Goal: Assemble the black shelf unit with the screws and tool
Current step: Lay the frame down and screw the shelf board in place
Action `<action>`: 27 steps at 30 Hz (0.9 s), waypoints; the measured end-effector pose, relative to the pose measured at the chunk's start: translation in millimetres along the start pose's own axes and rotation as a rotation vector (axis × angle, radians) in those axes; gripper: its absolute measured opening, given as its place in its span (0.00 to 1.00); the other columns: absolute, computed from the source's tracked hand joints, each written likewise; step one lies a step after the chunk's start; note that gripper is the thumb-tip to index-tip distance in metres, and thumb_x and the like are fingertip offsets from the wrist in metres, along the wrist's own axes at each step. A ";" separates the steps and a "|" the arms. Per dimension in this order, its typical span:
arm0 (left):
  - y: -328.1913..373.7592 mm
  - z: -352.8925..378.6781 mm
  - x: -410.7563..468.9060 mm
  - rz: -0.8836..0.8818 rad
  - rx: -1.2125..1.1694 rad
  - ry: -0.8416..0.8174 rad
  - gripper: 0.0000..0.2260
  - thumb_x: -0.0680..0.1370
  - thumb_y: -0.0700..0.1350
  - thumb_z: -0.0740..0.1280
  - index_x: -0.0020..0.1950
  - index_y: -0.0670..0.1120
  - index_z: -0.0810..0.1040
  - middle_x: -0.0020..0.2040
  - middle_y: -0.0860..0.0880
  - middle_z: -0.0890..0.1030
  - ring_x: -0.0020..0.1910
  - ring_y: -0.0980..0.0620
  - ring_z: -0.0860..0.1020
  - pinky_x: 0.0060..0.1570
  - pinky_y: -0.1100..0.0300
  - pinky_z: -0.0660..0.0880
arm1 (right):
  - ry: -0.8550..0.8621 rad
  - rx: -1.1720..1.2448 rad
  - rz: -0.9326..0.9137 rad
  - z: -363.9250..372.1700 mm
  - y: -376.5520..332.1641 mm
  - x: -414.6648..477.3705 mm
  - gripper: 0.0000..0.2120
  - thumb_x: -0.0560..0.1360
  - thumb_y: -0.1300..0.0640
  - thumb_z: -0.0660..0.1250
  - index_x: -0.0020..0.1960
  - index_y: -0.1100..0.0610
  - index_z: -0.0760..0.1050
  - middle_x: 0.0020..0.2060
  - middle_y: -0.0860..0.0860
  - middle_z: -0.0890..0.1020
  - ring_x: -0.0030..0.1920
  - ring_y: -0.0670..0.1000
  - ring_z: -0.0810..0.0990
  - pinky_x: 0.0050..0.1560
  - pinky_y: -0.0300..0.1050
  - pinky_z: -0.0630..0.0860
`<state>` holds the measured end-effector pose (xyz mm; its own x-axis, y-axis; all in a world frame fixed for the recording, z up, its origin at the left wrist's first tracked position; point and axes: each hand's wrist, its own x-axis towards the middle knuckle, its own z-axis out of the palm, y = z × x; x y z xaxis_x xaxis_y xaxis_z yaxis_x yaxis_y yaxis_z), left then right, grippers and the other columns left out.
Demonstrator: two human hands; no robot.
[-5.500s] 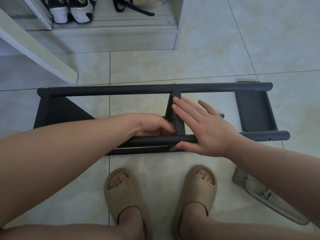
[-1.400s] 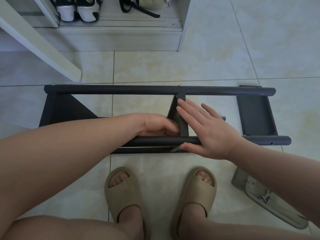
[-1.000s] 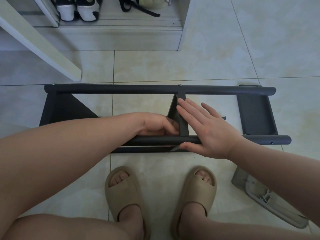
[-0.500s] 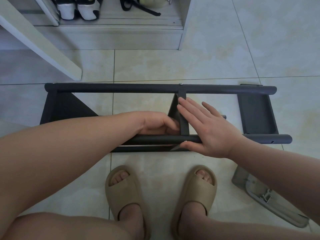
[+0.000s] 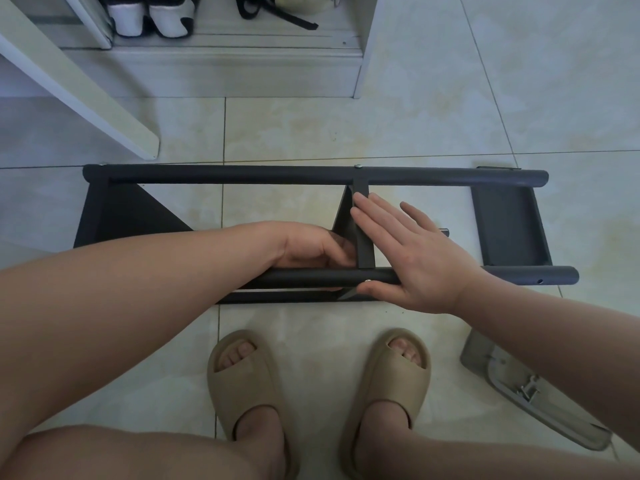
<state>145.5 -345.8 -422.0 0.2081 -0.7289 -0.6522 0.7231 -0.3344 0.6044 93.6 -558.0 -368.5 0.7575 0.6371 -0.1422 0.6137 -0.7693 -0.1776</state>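
Black shelf unit (image 5: 277, 176) lying on the floor tiles (image 5: 294, 133): press the flat, straight-fingered right hand (image 5: 412, 258) on the crosspiece (image 5: 365, 251), holding it square to the near rail (image 5: 519, 276); left hand (image 5: 311, 247) curled inside the frame, hold impossible to tell; tighten screw (image 5: 367, 280) gradually

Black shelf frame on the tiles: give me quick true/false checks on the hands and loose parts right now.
The right hand lies flat, fingers straight, on the black metal shelf frame's middle crosspiece. True.
The left hand rests outside the frame. False: it reaches inside the frame, just left of the crosspiece.
A small silver screw head shows on the near rail beside the right thumb. True.
The grey plastic tray lies left of the beige sandals. False: it lies to their right.
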 end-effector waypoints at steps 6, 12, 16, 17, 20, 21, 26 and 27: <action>-3.9 -1.4 4.5 0.056 -0.041 0.012 0.12 0.78 0.37 0.61 0.49 0.44 0.85 0.50 0.41 0.83 0.49 0.44 0.81 0.62 0.46 0.74 | -0.001 0.007 -0.003 -0.4 -0.7 0.0 0.45 0.77 0.28 0.51 0.83 0.58 0.49 0.82 0.50 0.47 0.82 0.50 0.44 0.80 0.59 0.52; -1.9 0.4 5.3 0.050 0.054 0.052 0.08 0.73 0.39 0.66 0.46 0.44 0.86 0.45 0.42 0.85 0.44 0.46 0.84 0.54 0.51 0.78 | -0.014 0.007 -0.002 -1.4 -0.7 0.1 0.45 0.77 0.28 0.50 0.83 0.57 0.49 0.82 0.50 0.46 0.82 0.50 0.43 0.80 0.58 0.51; 0.4 0.7 4.0 0.072 0.012 0.080 0.08 0.75 0.32 0.64 0.49 0.41 0.79 0.45 0.42 0.83 0.46 0.46 0.83 0.55 0.51 0.78 | -0.017 0.007 -0.002 -2.2 -1.0 0.3 0.46 0.77 0.28 0.50 0.83 0.58 0.49 0.82 0.50 0.46 0.82 0.50 0.43 0.80 0.58 0.51; 0.3 1.0 3.6 0.071 -0.001 0.075 0.08 0.76 0.31 0.63 0.50 0.41 0.79 0.46 0.41 0.83 0.46 0.45 0.83 0.57 0.50 0.77 | -0.019 0.009 -0.001 -2.1 -1.5 0.0 0.46 0.77 0.28 0.50 0.83 0.58 0.49 0.82 0.50 0.46 0.82 0.49 0.43 0.80 0.58 0.51; 0.1 1.0 1.7 0.052 -0.027 0.045 0.10 0.75 0.33 0.64 0.48 0.43 0.82 0.47 0.41 0.82 0.47 0.44 0.82 0.60 0.47 0.75 | -0.020 0.017 0.004 -1.5 -2.0 -0.8 0.46 0.77 0.28 0.49 0.83 0.57 0.48 0.82 0.49 0.45 0.82 0.49 0.42 0.81 0.57 0.49; 0.0 1.1 0.4 0.042 -0.014 0.031 0.11 0.75 0.34 0.64 0.47 0.44 0.84 0.47 0.41 0.83 0.47 0.44 0.82 0.59 0.47 0.75 | -0.018 0.019 0.004 -1.4 -2.1 -0.8 0.46 0.77 0.27 0.50 0.83 0.57 0.48 0.82 0.49 0.45 0.82 0.49 0.42 0.81 0.57 0.49; -0.1 3.5 1.0 0.015 0.065 0.067 0.09 0.76 0.36 0.64 0.52 0.41 0.83 0.52 0.38 0.82 0.53 0.40 0.79 0.68 0.40 0.69 | -0.006 0.028 0.006 -1.6 -3.2 -1.5 0.46 0.76 0.28 0.50 0.83 0.57 0.50 0.82 0.49 0.47 0.82 0.49 0.44 0.80 0.58 0.50; 0.6 4.6 1.1 0.023 0.065 0.080 0.09 0.75 0.35 0.65 0.49 0.42 0.84 0.50 0.39 0.83 0.52 0.41 0.81 0.69 0.40 0.69 | -0.008 0.027 0.007 -1.7 -3.5 -1.7 0.46 0.76 0.27 0.50 0.83 0.57 0.50 0.82 0.49 0.47 0.82 0.49 0.44 0.80 0.58 0.50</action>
<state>143.2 -349.6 -420.2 0.2778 -0.6880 -0.6704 0.6741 -0.3577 0.6463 90.5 -556.5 -366.0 0.7599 0.6322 -0.1510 0.6021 -0.7722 -0.2030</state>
